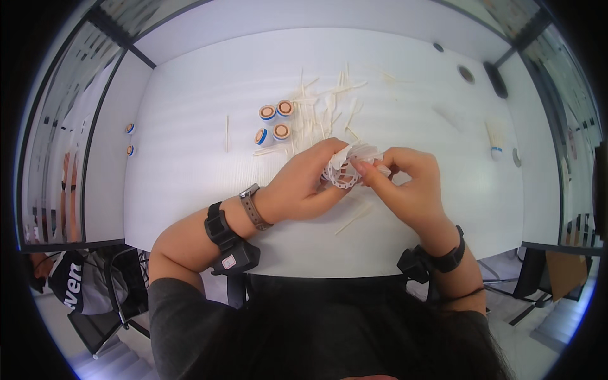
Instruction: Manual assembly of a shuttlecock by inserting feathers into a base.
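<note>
My left hand (301, 183) is wrapped around a white openwork frame (342, 184) with small holes round its ring-shaped rim. Thin white feather-like pieces (366, 152) stand up from the frame's far side, like the skirt of a shuttlecock. My right hand (411, 183) is closed at the frame's right side, its thumb and fingers pinching a white feather-like piece (382, 168). How far that piece sits in the frame is hidden by the fingers. Close to me on the table, below the hands, lies a loose feather-like piece (356, 218).
Beyond my hands are several round cork-like heads (281, 132) with blue bands, beside scattered feather-like pieces (308, 120). A single thin stick (227, 133) lies left of them. Two more heads (130, 150) sit by the left panel. A blue-banded piece with pale sticks (495, 140) lies at right.
</note>
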Demonstrator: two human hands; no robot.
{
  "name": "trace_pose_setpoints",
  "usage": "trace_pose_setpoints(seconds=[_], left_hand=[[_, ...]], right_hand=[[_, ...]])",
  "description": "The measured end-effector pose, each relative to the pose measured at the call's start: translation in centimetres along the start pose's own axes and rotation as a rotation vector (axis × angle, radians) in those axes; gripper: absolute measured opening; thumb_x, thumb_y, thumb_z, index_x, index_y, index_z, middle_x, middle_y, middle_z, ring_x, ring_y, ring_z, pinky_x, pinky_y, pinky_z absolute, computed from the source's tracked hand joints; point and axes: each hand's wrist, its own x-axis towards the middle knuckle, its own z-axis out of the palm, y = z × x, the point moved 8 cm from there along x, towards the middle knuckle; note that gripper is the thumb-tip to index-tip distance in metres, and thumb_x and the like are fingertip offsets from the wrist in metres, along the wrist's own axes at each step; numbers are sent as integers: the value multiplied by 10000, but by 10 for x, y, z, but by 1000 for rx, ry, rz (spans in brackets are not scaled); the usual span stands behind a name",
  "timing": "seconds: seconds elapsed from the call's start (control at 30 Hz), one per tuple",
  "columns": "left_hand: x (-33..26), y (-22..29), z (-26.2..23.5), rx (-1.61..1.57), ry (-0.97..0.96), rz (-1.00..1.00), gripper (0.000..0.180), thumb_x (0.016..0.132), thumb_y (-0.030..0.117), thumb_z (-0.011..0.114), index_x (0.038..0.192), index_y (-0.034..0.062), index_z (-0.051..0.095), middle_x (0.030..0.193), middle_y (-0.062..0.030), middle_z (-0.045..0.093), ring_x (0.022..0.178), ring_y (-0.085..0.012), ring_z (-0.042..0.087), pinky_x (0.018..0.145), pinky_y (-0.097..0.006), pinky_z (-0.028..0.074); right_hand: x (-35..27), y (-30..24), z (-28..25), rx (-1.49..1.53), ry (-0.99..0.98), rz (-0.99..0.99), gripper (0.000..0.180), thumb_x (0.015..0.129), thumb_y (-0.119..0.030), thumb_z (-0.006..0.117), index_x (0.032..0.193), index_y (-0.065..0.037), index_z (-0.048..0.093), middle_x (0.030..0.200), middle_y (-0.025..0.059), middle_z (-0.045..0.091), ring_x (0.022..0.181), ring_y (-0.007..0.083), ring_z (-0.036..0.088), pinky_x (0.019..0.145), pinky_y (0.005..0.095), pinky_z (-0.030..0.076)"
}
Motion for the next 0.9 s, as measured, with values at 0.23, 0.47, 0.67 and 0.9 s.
trace_pose_setpoints(seconds=[0.23,0.47,0.67,0.9], left_hand=[[1,2,-4,37,100,-37,367,845,147,610,1182,24,531,998,-148,598,873,-303,616,762,-361,493],[5,11,-2,190,38,49,476,816,83,586,1286,48,516,976,-125,577,872,-282,553,760,-350,456],[5,7,1,135,-1,-23,550,825,70,573,1367,54,480,983,-124,563,847,-240,521,753,-336,428],[5,13,5,213,-32,96,527,827,68,564,1346,33,478,1039,-120,575,885,-235,555,803,-339,457]], right_hand=[[-4,27,16,355,-138,250,183,840,-129,702,878,50,692,738,45,657,644,52,558,575,202,452],[-4,26,23,434,-245,342,159,856,-110,665,903,38,700,793,61,684,699,86,613,656,222,490],[-2,26,22,332,-222,362,184,851,-136,654,881,42,690,778,69,680,696,101,629,645,240,503],[-2,28,22,261,-302,380,169,790,-113,662,831,47,694,711,69,673,633,106,637,611,238,504]])
